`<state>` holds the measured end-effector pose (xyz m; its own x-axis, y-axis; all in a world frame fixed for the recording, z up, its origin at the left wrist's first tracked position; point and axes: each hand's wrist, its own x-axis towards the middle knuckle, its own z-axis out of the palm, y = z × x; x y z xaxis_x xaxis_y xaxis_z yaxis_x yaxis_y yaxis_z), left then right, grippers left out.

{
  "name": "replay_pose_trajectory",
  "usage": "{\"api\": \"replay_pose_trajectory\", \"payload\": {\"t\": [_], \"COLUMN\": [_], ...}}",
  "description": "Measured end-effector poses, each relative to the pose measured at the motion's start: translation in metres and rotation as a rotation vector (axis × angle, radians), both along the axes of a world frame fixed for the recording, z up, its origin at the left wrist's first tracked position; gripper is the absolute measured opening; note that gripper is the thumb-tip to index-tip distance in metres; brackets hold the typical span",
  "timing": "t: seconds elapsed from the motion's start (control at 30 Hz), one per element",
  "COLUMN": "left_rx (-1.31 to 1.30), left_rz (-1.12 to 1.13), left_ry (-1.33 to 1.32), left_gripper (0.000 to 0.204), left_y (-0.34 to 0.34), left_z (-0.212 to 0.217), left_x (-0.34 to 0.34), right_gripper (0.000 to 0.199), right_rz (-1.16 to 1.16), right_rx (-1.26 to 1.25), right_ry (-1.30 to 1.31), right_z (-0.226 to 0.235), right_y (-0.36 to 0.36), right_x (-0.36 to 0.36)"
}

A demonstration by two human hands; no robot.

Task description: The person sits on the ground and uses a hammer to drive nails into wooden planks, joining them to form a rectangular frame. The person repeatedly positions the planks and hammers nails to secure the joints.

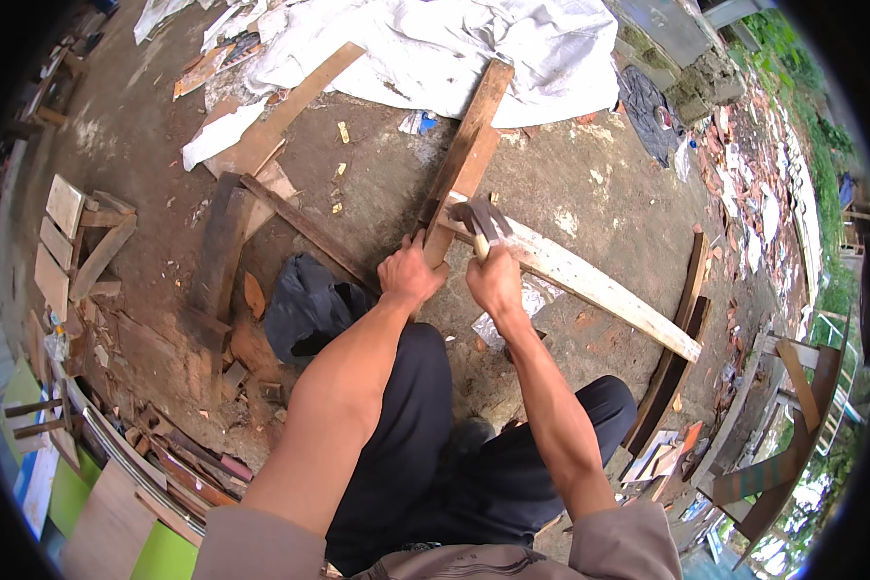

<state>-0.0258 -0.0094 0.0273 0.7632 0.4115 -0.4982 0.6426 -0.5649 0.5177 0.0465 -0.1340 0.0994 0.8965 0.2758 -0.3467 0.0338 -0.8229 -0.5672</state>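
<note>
The claw hammer (481, 220) sits dead centre of our view, its dark metal head resting on the pale plank (599, 285) where that plank crosses the brown board (466, 155). We're crouched over bare, dusty concrete ground (590, 184), outdoors in a yard littered with offcuts. At twelve o'clock a crumpled white tarpaulin (454, 48) spreads across the ground. At nine o'clock, short wood scraps (77, 242) lie stacked and scattered, and a long dark plank (217, 256) lies just inside them. At three o'clock there's rubble and green growth along the edge, with curved dark boards (681, 329) lying nearer to us. A black cloth bag (304, 304) slumps just at eight o'clock of our hands.

Now the hands: our right hand (496, 285) is wrapped tight round the hammer's light handle, fingers curled shut on it, the head poking out at twelve o'clock of the knuckles. Our left hand (408, 275) is clamped on the lower end of the brown board, fingers closed over its edge, just at nine o'clock of the hammer. The two hands are close beside each other, barely apart. Whether the claw bites a nail, we cannot tell.
</note>
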Motion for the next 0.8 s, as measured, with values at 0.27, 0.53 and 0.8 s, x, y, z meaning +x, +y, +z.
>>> {"api": "replay_pose_trajectory", "payload": {"t": [0.27,0.53,0.8], "left_rx": [0.049,0.017,0.033], "left_rz": [0.054,0.042,0.026], "left_ry": [-0.036,0.002,-0.012], "left_gripper": [0.081,0.084,0.085], "left_y": [0.011,0.013,0.012], "left_z": [-0.008,-0.001,0.0], "left_x": [0.003,-0.003,0.0], "right_gripper": [0.012,0.017,0.019], "right_rz": [-0.077,-0.058,0.039], "right_rx": [0.704,0.458,-0.006], "right_ry": [-0.499,-0.276,-0.075], "right_z": [0.03,0.052,0.024], "right_y": [0.007,0.008,0.004], "right_x": [-0.027,-0.013,-0.008]}}
